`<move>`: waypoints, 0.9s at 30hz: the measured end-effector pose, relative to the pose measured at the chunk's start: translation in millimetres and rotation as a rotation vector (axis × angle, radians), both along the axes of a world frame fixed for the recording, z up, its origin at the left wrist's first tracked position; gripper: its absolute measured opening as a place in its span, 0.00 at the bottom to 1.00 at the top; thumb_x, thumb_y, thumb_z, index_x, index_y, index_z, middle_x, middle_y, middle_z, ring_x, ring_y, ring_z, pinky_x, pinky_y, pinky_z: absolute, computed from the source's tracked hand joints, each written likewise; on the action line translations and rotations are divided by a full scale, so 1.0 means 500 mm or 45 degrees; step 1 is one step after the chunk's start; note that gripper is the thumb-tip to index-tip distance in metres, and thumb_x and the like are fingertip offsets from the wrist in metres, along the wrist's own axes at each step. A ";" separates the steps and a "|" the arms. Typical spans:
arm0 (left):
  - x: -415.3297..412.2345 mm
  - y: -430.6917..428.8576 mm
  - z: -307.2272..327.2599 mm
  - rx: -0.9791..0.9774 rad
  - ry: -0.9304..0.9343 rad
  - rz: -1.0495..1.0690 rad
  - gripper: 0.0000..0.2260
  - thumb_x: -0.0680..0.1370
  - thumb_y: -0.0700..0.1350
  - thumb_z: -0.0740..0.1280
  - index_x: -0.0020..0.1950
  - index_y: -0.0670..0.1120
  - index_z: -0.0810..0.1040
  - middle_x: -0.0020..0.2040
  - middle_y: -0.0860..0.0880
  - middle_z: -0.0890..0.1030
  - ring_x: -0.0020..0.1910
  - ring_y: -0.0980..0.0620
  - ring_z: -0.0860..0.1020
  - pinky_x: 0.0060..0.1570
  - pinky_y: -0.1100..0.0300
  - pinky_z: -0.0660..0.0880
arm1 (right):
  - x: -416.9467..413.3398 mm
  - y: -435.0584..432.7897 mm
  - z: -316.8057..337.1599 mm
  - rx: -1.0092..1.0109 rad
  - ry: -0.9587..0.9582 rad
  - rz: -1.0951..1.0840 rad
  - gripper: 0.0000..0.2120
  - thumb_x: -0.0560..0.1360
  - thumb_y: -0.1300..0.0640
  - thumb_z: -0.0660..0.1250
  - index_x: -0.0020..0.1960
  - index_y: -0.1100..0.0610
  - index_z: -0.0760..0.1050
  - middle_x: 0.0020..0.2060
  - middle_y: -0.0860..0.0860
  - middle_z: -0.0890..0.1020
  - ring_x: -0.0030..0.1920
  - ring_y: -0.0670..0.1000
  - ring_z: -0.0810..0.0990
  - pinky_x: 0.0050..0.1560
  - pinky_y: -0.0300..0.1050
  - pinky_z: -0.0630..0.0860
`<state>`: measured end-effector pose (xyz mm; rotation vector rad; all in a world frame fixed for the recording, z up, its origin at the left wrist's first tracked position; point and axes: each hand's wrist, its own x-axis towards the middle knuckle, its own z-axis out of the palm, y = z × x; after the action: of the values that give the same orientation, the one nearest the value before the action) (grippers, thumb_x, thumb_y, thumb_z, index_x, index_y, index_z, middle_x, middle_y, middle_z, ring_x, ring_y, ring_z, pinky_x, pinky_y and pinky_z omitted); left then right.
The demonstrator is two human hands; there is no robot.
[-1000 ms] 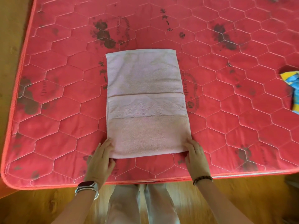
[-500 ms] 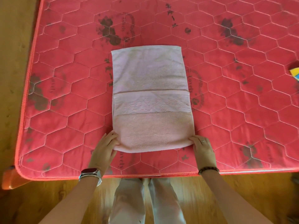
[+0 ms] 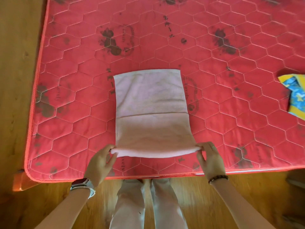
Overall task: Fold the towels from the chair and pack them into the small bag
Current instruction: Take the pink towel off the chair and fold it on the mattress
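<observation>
A pale pink folded terry towel [image 3: 151,113] lies lengthwise on a red quilted mattress [image 3: 231,113] (hexagon stitching, dark printed motifs). Its near edge is lifted, pinched at the left corner by the left hand [image 3: 100,162] and at the right corner by the right hand [image 3: 210,160]. A blue-and-yellow patterned cloth [image 3: 296,96] lies at the mattress's right edge.

Bright warm light, soft blur, wide-angle bowing
</observation>
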<state>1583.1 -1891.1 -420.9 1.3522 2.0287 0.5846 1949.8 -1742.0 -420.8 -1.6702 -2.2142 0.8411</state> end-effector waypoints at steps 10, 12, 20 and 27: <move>-0.045 0.231 0.003 0.176 -0.185 0.703 0.06 0.80 0.39 0.65 0.56 0.38 0.76 0.42 0.46 0.78 0.40 0.47 0.75 0.43 0.58 0.72 | -0.172 0.258 0.023 0.032 0.324 -0.226 0.11 0.79 0.63 0.59 0.60 0.55 0.71 0.49 0.52 0.77 0.46 0.53 0.75 0.44 0.50 0.74; -0.058 0.279 0.002 0.205 -0.182 0.741 0.05 0.81 0.40 0.64 0.55 0.40 0.75 0.40 0.50 0.76 0.37 0.54 0.74 0.38 0.67 0.69 | -0.199 0.307 0.023 0.035 0.341 -0.241 0.11 0.80 0.61 0.58 0.61 0.52 0.70 0.50 0.51 0.77 0.46 0.54 0.76 0.44 0.49 0.74; -0.133 0.452 -0.008 0.293 -0.174 0.855 0.02 0.82 0.43 0.62 0.51 0.46 0.71 0.37 0.53 0.70 0.33 0.59 0.69 0.31 0.70 0.65 | -0.298 0.496 0.009 0.108 0.366 -0.244 0.09 0.81 0.58 0.57 0.59 0.53 0.70 0.49 0.47 0.78 0.43 0.52 0.76 0.43 0.47 0.72; -0.168 0.578 -0.092 0.286 -0.082 0.837 0.03 0.82 0.42 0.61 0.50 0.44 0.70 0.33 0.54 0.69 0.32 0.58 0.68 0.31 0.60 0.60 | -0.352 0.615 -0.092 0.061 0.291 -0.242 0.09 0.80 0.61 0.57 0.59 0.55 0.71 0.51 0.47 0.77 0.47 0.50 0.75 0.46 0.46 0.71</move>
<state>1499.0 -1602.3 -466.7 0.7347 2.3983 1.1505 1773.7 -1434.3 -466.6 -1.6409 -1.8778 0.8734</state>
